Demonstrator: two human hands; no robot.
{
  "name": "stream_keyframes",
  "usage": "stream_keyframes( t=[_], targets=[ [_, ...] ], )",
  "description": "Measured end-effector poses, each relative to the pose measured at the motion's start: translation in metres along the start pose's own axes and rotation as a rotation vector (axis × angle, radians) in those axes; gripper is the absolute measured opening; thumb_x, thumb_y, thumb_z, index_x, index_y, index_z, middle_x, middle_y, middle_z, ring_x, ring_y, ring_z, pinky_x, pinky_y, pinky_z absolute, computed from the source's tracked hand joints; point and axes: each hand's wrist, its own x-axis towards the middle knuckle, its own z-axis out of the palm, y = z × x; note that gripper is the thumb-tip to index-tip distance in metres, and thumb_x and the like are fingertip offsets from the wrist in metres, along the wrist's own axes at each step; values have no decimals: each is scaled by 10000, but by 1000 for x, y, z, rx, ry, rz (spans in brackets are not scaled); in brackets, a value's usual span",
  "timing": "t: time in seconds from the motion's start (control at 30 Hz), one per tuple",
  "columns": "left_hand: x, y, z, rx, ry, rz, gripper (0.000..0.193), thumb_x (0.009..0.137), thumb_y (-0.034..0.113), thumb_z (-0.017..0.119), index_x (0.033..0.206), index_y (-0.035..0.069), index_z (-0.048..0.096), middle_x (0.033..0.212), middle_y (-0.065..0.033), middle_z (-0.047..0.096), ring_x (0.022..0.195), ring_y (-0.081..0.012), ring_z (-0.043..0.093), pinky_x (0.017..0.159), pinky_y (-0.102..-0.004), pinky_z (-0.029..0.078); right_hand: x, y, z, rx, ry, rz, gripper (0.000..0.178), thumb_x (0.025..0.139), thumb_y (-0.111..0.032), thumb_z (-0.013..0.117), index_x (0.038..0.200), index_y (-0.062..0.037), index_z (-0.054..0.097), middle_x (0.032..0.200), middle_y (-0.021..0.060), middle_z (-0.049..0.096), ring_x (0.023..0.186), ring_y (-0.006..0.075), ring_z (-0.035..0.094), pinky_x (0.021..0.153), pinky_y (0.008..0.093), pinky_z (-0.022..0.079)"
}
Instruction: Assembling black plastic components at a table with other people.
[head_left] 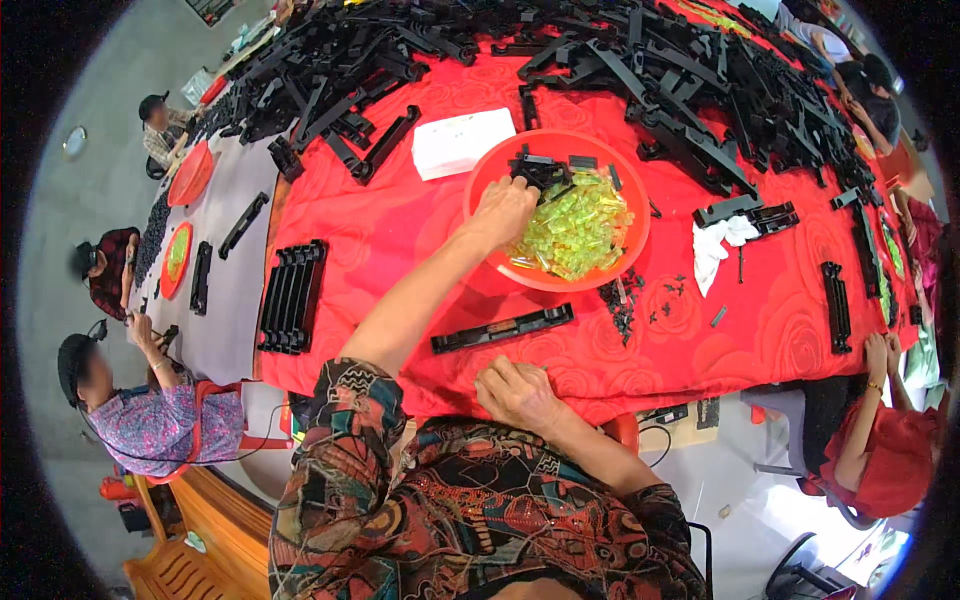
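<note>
My left hand reaches over the left rim of a round red basin. Its fingers are bent closed at a heap of small black plastic pieces; whatever lies between the fingertips is hidden. Beside those pieces, the basin holds many small translucent yellow-green pieces. My right hand rests at the near edge of the red cloth, its fingers curled in, and I cannot make out anything in them. Just beyond that hand lies one long black plastic part, apart from both hands.
A row of several long black parts lies at left. Large heaps of black parts cover the far side. A white block touches the basin's surroundings; a crumpled white cloth and tiny black bits lie right. Other people sit at both sides.
</note>
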Motion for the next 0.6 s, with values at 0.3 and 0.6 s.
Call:
stream_keyframes(
  t=[0.3,0.6],
  targets=[
    [0,0,8,78,69,31,110,765,82,529,843,15,569,832,-171,620,798,-336,623,691,-442,506,-1,3,1,-5,-12,42,120,736,-109,670,760,-67,560,703,64,477,502,204,516,465,326,444],
    [-2,8,-7,-169,386,19,100,817,76,534,848,1,474,725,-210,593,641,-366,618,567,-455,494,-4,0,5,49,-15,29,140,752,-110,664,765,-63,532,732,71,460,498,224,524,460,350,451]
  ],
)
